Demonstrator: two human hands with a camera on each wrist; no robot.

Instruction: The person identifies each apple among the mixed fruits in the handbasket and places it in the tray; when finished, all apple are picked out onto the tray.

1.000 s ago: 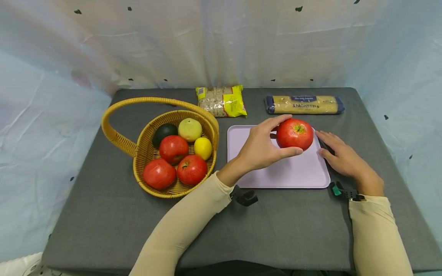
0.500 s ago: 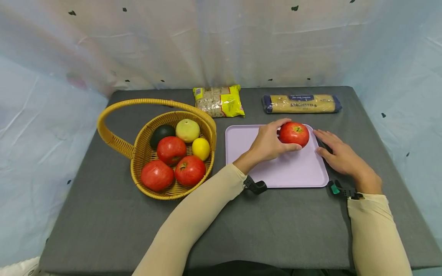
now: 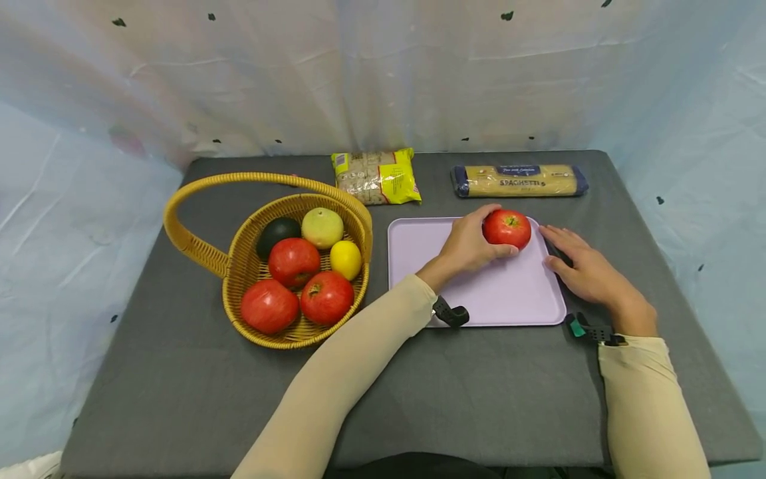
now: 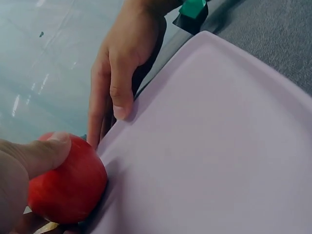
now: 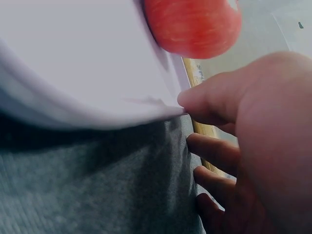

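My left hand (image 3: 473,241) grips a red apple (image 3: 507,229) at the far right corner of a pale purple tray (image 3: 491,299). Its thumb lies over the near side of the fruit, and most of the fingers are hidden behind it. In the left wrist view the apple (image 4: 73,183) is low over the tray's surface (image 4: 209,136); whether it bears on the tray I cannot tell. My right hand (image 3: 589,269) rests at the tray's right edge, fingers extended. The right wrist view has its thumb (image 5: 209,97) touching the tray rim (image 5: 97,117).
Left of the tray stands a tall-handled wicker basket (image 3: 230,303) with several fruits, among them red apples (image 3: 327,297), a yellow lemon (image 3: 346,259) and a dark green avocado (image 3: 278,236). Behind lie a yellow-ended bag (image 3: 377,176) and a spaghetti pack (image 3: 519,181).
My left hand has lowered the apple toward the tray's far right corner, the forearm reaching further in. The right hand has stayed at the tray's edge.
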